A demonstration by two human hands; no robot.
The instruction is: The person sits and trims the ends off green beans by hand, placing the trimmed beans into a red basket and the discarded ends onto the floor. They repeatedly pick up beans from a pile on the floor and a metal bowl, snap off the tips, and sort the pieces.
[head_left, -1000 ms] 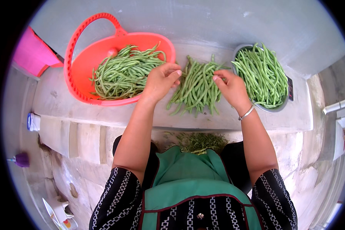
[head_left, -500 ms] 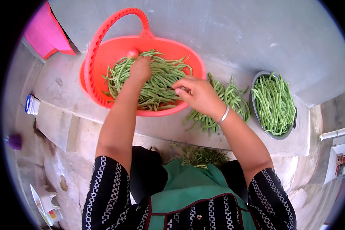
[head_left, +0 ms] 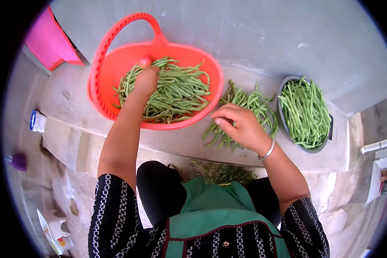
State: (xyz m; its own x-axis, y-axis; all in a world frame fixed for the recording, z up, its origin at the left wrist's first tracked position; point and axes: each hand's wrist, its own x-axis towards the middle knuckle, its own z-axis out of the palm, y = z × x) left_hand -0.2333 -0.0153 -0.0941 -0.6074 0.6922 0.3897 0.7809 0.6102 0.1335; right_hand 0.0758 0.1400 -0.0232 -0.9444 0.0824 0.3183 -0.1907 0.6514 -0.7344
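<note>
L grip (head_left: 146,81) fingertips hidden; purple obj. (head_left: 19,162) blurry.

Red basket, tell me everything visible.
The red basket looks like plastic: an oval tub with one arched handle, lined with holes, standing over its left end. It sits open side up on the grey ledge, holding green beans and a pinkish round item. The left hand is inside, at the beans.

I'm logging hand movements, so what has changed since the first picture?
The left hand has moved left into the red basket, onto the beans there; its grip is hidden. The right hand reached left to the basket's rim, then drew back over the loose beans. The filled grey bowl stays to their right.
</note>
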